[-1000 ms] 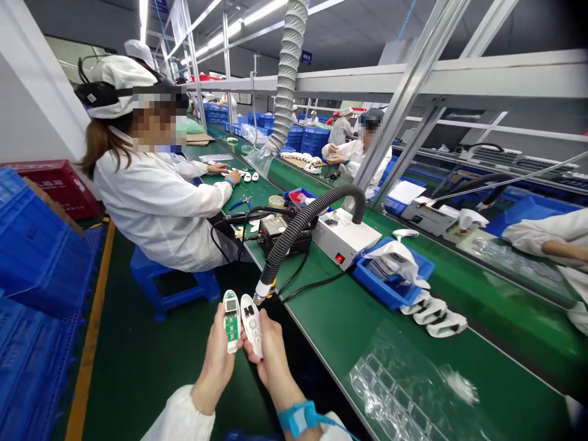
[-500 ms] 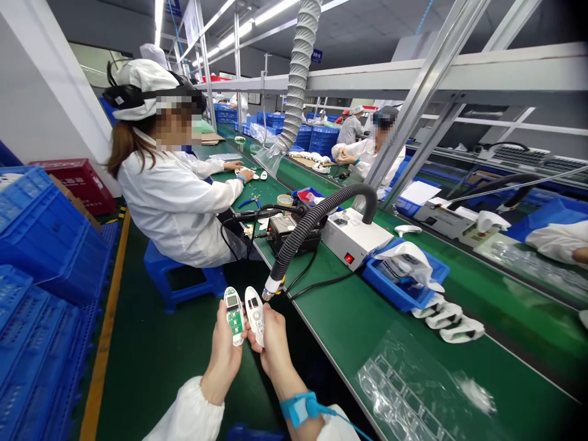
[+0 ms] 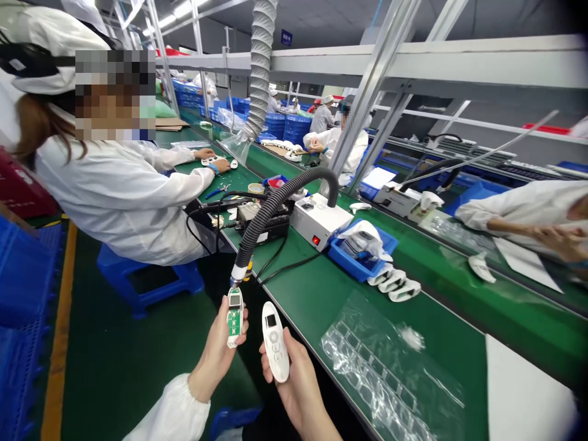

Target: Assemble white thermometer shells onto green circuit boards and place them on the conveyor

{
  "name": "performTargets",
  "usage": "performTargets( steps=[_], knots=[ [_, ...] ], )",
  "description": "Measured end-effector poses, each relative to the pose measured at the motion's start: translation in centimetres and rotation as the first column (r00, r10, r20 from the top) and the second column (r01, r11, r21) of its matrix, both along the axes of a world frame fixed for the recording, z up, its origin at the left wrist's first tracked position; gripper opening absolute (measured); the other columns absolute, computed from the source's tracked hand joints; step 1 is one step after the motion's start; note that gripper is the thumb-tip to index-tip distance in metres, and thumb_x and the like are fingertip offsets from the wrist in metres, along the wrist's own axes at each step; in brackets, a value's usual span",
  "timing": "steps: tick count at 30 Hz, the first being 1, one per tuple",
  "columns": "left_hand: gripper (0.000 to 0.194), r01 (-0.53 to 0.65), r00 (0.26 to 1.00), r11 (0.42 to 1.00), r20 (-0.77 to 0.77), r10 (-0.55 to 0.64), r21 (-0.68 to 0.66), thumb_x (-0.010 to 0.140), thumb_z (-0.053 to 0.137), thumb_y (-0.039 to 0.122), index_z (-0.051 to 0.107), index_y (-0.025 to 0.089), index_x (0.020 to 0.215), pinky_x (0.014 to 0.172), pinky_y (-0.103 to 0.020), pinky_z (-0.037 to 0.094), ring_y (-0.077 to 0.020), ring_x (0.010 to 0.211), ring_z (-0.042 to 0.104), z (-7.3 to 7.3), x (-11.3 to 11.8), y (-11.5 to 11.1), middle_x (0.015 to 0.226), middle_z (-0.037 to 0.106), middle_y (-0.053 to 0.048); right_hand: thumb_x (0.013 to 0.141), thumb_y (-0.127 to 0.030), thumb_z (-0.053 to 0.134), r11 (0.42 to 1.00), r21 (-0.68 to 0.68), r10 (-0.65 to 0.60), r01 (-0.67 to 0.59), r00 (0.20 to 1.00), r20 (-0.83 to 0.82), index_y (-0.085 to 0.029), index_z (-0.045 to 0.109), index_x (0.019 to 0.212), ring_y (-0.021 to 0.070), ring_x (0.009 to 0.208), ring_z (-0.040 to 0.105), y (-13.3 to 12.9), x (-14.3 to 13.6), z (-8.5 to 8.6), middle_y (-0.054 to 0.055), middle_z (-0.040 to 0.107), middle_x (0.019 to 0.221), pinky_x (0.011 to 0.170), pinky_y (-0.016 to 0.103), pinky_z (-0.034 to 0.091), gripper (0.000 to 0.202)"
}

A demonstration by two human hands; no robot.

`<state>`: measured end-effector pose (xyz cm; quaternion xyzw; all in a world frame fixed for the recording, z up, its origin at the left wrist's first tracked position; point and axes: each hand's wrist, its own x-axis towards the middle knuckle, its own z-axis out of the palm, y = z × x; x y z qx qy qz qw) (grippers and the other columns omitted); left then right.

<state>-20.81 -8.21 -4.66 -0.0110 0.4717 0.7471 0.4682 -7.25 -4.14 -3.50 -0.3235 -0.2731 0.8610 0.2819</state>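
Note:
My left hand (image 3: 218, 343) is closed around a white shell half with a green circuit board (image 3: 234, 318) and a small grey screen in it. In my right hand (image 3: 294, 367) I hold a white oval front cover (image 3: 275, 343) with a dark window and round buttons, its face toward me. The two parts are apart, both upright in front of the bench edge. Just above the board's top end hangs the nozzle (image 3: 237, 275) of a black corrugated hose (image 3: 271, 214); whether they touch I cannot tell.
The hose runs from a white box with a red switch (image 3: 321, 220). Beside it a blue bin (image 3: 362, 260) holds white parts, with several white shells (image 3: 395, 285) nearby. Clear plastic trays (image 3: 367, 373) lie on the green bench. A co-worker in white (image 3: 114, 196) sits at left.
My hands have moved apart, the cover now lower and to the right. The board half has come under the hose nozzle. The view has turned right.

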Motion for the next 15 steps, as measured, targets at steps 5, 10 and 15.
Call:
performTargets(
  steps=[5,10,15],
  knots=[
    [0.040,0.121,0.991,0.992,0.054,-0.119,-0.031,0.084,0.061,0.052,0.065,0.014,0.096,0.042,-0.017,0.040,-0.0074,0.051,0.047,1.5,3.5,-1.7,0.076,0.059,-0.002,0.077,-0.046,0.074,0.991,-0.134,-0.040,0.025,0.994,-0.106,-0.007,0.072,0.088,0.0177,0.069,0.065,-1.6,3.9,1.1,0.013,0.072,0.082,0.062,0.026,0.050,0.041],
    [0.040,0.204,0.974,0.978,0.104,-0.200,-0.036,0.080,0.069,0.047,0.068,0.016,0.106,0.055,-0.021,0.049,-0.0102,0.060,0.054,3.7,6.0,-2.8,0.079,0.060,-0.001,0.072,-0.052,0.076,0.991,-0.123,-0.058,0.047,0.994,-0.089,-0.009,0.074,0.088,0.0199,0.070,0.066,-2.5,5.9,1.7,0.014,0.072,0.084,0.063,0.028,0.050,0.045],
    [0.043,0.233,0.969,0.971,0.102,-0.226,-0.058,0.070,0.079,0.045,0.071,0.014,0.098,0.055,-0.022,0.050,-0.0112,0.058,0.055,4.4,7.2,-3.2,0.076,0.066,-0.003,0.070,-0.057,0.075,0.996,-0.054,-0.071,0.070,0.997,-0.019,-0.010,0.075,0.083,0.0227,0.069,0.066,-2.6,6.9,2.1,0.014,0.072,0.082,0.064,0.033,0.052,0.049]
  ],
)
